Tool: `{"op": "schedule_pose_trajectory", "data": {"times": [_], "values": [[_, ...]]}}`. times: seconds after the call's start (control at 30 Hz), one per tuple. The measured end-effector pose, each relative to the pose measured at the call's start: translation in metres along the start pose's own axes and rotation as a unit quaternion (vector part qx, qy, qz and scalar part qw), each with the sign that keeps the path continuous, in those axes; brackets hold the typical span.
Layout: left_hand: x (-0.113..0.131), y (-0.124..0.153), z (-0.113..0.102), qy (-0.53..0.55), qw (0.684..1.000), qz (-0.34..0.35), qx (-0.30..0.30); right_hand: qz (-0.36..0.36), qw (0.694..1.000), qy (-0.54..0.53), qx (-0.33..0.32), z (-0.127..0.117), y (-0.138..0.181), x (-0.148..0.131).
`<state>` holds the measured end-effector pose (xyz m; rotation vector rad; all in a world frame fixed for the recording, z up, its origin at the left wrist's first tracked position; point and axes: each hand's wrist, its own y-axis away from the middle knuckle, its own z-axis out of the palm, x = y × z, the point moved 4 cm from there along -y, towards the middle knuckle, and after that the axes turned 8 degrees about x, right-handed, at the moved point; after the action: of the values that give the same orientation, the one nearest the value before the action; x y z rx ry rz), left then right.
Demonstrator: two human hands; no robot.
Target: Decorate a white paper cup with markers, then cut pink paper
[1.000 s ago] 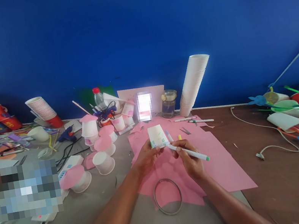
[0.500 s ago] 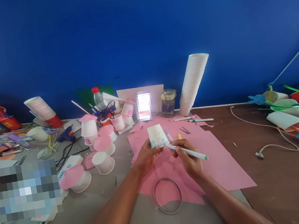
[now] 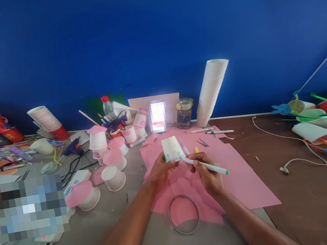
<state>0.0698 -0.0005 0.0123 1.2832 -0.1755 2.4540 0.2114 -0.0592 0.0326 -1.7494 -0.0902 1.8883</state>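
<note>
My left hand (image 3: 160, 173) grips a small white paper cup (image 3: 172, 148) held upside down, with small coloured marks near its rim. My right hand (image 3: 204, 172) holds a white marker with a green end (image 3: 211, 166), its tip touching the cup's lower edge. Both hands hover above pink paper sheets (image 3: 243, 182) spread on the table. A metal ring (image 3: 183, 215) lies on the pink paper just below my hands. Two more markers (image 3: 184, 147) lie just behind the cup.
A tall leaning stack of white cups (image 3: 210, 91) stands at the back with a glass jar (image 3: 185, 112) and a bottle (image 3: 107, 106). Pink-topped cups (image 3: 113, 177) and a glue gun (image 3: 73, 147) lie left. Cup crafts (image 3: 315, 128) and a white cable (image 3: 296, 160) lie right.
Almost nothing has moved; the cup tilted slightly and came back, and the marker stays at its lower edge.
</note>
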Motion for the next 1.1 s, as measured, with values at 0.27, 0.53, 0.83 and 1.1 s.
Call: {"op": "schedule_pose_trajectory", "data": {"times": [0.27, 0.53, 0.83, 1.1], "values": [[-0.0016, -0.001, -0.0006, -0.003, 1.0, 0.001, 0.005, -0.007, 1.0, 0.017, -0.002, 0.0017, -0.0005, -0.0028], [0.0, -0.0008, 0.0013, -0.006, 1.0, 0.0, 0.011, -0.005, 1.0, 0.009, 0.0, 0.0018, -0.0003, -0.0003], [0.0004, 0.0009, -0.0016, -0.079, 0.995, 0.049, 0.038, 0.0, 1.0, -0.007, 0.03, -0.001, 0.0012, -0.0006], [0.0001, 0.0019, -0.0046, -0.204, 0.971, 0.102, 0.072, -0.017, 0.999, 0.019, -0.022, 0.0043, 0.0056, -0.0033]]}}
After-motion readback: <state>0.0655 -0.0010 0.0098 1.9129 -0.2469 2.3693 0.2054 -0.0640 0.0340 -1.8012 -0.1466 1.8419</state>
